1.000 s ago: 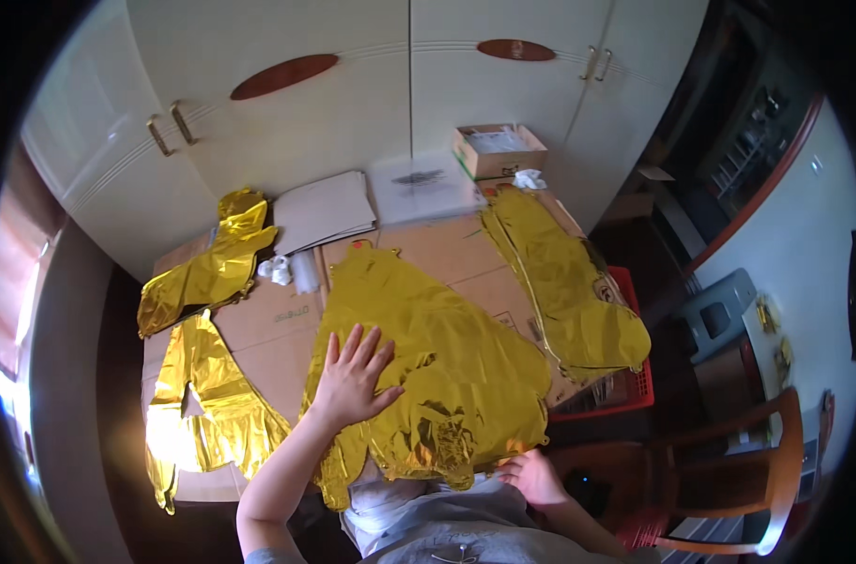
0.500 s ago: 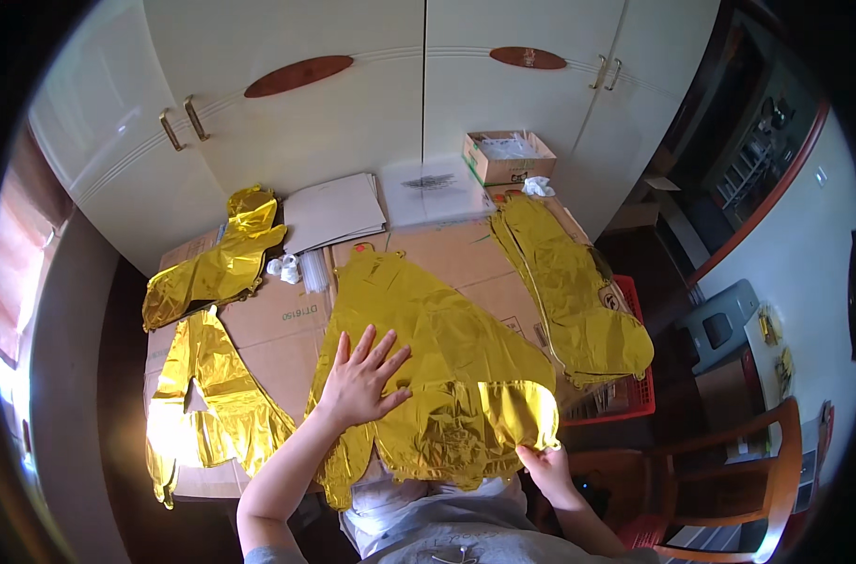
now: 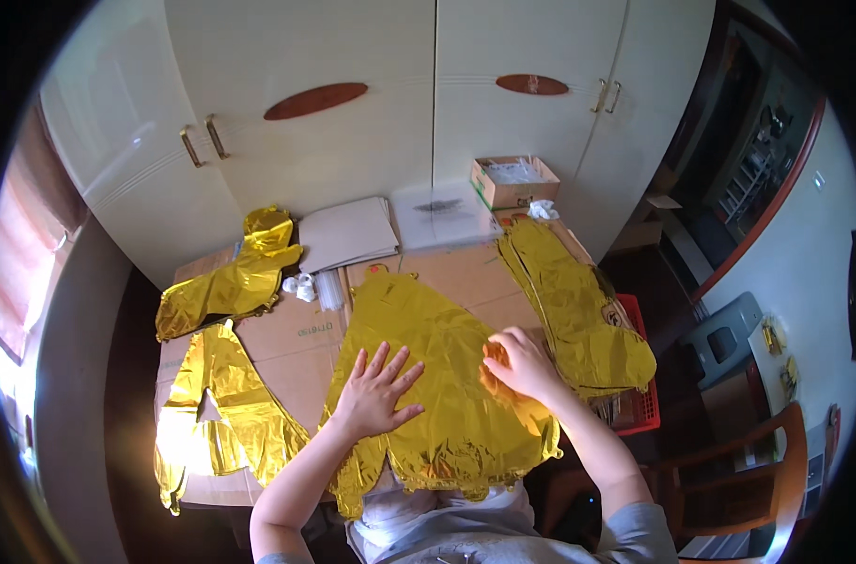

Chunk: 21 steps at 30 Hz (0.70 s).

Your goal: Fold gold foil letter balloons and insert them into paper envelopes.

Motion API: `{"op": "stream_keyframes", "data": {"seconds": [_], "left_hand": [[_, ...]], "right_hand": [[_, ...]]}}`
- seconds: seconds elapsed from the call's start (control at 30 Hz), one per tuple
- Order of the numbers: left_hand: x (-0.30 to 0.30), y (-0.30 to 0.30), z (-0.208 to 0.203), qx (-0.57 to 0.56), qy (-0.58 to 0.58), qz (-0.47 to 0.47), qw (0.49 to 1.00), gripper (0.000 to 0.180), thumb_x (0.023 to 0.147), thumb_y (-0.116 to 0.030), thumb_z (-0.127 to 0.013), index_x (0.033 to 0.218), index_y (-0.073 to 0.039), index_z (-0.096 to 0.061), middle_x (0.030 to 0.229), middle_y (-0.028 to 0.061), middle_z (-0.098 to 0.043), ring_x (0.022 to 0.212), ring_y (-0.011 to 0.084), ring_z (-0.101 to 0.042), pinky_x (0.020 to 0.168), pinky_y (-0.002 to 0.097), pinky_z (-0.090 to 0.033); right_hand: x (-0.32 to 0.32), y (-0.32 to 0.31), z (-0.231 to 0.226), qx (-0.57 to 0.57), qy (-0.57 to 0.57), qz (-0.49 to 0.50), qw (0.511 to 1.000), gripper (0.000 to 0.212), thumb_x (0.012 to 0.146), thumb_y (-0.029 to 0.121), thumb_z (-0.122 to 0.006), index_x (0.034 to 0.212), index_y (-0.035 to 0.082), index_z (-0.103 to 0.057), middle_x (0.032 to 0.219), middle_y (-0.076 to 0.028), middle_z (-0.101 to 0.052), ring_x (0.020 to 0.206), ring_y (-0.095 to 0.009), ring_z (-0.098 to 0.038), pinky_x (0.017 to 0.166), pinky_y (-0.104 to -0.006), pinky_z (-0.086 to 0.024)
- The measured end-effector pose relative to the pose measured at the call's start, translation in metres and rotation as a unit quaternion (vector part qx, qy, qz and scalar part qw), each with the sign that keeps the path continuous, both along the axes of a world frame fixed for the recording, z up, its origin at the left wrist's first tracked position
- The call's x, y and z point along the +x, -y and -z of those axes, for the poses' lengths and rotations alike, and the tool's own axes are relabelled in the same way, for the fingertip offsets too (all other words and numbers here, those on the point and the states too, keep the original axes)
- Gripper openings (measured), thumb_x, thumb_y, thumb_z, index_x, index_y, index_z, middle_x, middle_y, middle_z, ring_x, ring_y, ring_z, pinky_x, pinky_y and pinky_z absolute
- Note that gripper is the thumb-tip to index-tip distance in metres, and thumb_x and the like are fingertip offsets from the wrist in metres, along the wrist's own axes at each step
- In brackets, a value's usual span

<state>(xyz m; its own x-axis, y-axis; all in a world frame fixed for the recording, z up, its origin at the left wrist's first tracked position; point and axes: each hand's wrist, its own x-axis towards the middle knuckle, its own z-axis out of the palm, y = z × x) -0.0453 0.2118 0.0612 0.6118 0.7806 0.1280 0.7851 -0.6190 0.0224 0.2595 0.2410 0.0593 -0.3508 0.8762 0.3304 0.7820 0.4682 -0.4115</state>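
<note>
A large flat sheet of gold foil balloon [image 3: 419, 320], not inflated, spreads across the near middle of the table with its lower edge by my lap. On its left half my left hand [image 3: 376, 399] lies flat, fingers spread. My right hand [image 3: 529, 365] is over the foil's right side, its fingers bent downward and nothing visible in them; an orange reflection shows in the foil beside it. The fingertips are partly hidden. To the left lies an A-shaped gold foil balloon [image 3: 231, 385], likewise flat.
More flat gold foil balloons lie at the far left [image 3: 231, 287] and right [image 3: 578, 315]. Grey-brown card sheets [image 3: 348, 233], a clear plastic sheet [image 3: 442, 216] and a small carton [image 3: 515, 193] stand along the back. A red basket [image 3: 647, 409] and a wooden chair [image 3: 729, 451] are right.
My right hand has let go of the foil's lower right corner and moved up and inward over the sheet. That corner now lies flatter. My left hand stays spread on the foil.
</note>
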Motion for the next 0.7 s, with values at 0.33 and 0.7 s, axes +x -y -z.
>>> {"op": "stream_keyframes", "data": {"seconds": [0.33, 0.7], "left_hand": [[-0.004, 0.002, 0.003, 0.009, 0.002, -0.006, 1.000, 0.073, 0.087, -0.068, -0.040, 0.146, -0.025, -0.036, 0.150, 0.0136, -0.034, 0.139, 0.0427, -0.024, 0.113, 0.0579, -0.017], [-0.002, 0.001, 0.004, 0.006, 0.018, -0.005, 1.000, 0.073, 0.088, -0.069, -0.037, 0.146, -0.025, -0.037, 0.151, 0.0123, -0.033, 0.140, 0.0411, -0.023, 0.113, 0.0586, -0.014]], "right_hand": [[-0.033, -0.053, -0.018, -0.265, -0.030, 0.049, 0.963, 0.046, 0.079, 0.040, -0.072, 0.101, 0.002, -0.060, 0.088, -0.012, -0.065, 0.082, -0.027, -0.064, 0.074, -0.0362, -0.050], [-0.015, -0.044, 0.022, -0.286, -0.156, -0.186, 0.927, 0.033, 0.096, 0.025, -0.048, 0.116, 0.003, -0.063, 0.124, -0.016, -0.056, 0.126, -0.028, -0.044, 0.107, -0.0353, -0.033]]}}
